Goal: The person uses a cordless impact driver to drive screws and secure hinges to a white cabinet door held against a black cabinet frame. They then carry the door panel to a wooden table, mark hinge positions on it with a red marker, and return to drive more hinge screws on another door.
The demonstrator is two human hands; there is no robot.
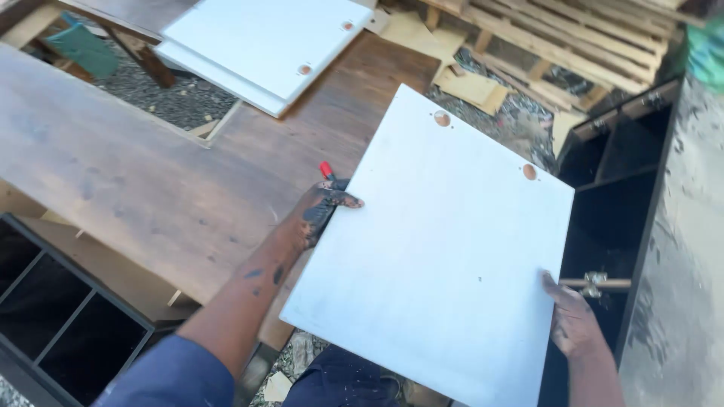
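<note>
Two hands hold a white panel tilted over the brown board and gravel: left hand at the panel's 9 o'clock edge, thumb on top, fingers curled under with a red-tipped tool; right hand at 4 o'clock, fingers wrapped over the edge. Carrying step, likely; next calls for a level, steady grip while lining the two hinge holes toward the dark cabinet at 3 o'clock. Undersides of both hands are hidden, the tool's body is covered, and the brass piece by the right hand is hard to identify.
</note>
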